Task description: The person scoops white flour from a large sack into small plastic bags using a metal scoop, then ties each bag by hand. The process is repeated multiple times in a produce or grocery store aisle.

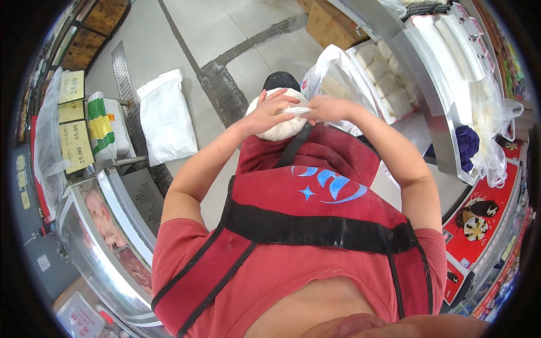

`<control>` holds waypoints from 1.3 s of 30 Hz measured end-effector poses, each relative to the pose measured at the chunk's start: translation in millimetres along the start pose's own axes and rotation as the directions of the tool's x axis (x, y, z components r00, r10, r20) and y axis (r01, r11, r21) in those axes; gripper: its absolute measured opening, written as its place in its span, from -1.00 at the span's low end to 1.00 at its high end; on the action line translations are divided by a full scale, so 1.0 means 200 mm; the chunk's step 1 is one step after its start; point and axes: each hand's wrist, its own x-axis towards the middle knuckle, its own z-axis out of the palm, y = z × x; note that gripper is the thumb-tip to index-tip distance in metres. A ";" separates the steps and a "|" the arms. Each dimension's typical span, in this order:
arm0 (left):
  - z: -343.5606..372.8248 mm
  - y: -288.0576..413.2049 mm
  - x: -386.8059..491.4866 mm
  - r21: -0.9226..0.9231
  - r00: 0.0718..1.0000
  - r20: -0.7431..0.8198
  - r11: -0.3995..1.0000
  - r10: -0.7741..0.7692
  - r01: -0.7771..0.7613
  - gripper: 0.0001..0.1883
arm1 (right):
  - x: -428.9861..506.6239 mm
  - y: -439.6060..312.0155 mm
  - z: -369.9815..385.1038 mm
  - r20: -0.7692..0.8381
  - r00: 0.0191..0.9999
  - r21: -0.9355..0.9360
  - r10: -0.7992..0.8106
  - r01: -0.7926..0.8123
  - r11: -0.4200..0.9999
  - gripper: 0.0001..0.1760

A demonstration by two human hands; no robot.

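Observation:
A round white bundle (274, 132), which looks like a full plastic bag, is in front of my red apron. My left hand (270, 110) rests across its top with some fingers spread, and the twisted plastic neck (299, 110) passes beside its thumb. The end of that neck is pinched in the fingers of my right hand (327, 108). What fills the bundle cannot be made out. Just beyond my right hand stands a white plastic carrier bag (334, 63) with red print, its mouth open and something pale inside.
White dough-like pieces fill a tray (382, 76) at right, beside a steel counter frame (427, 97). Behind them is a cardboard box (334, 27). A white sack (167, 116) lies to the left, near a glass display case (105, 253) holding meat. Price signs (75, 143) stand above it.

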 end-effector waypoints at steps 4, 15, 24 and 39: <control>0.05 -0.02 -0.02 -0.083 0.991 -0.130 0.996 0.017 -0.028 -0.75 | 0.02 0.03 0.07 0.158 0.971 0.885 -0.177 -0.059 0.462 -0.60; 0.05 -0.01 -0.02 -0.103 0.987 -0.162 0.995 -0.008 -0.009 -0.63 | -0.01 -0.01 0.11 0.025 0.997 0.426 -0.075 0.057 0.903 -0.62; 0.08 0.00 -0.01 -0.107 0.968 -0.251 0.994 0.011 -0.039 -0.68 | 0.00 0.00 0.13 -0.395 0.821 -0.604 -0.411 0.104 0.790 -0.76; 0.02 0.20 -0.17 -0.895 0.798 0.427 -0.071 -0.425 0.441 -0.56 | -0.08 -0.29 0.46 0.166 0.963 0.978 -0.210 -0.134 0.159 -0.66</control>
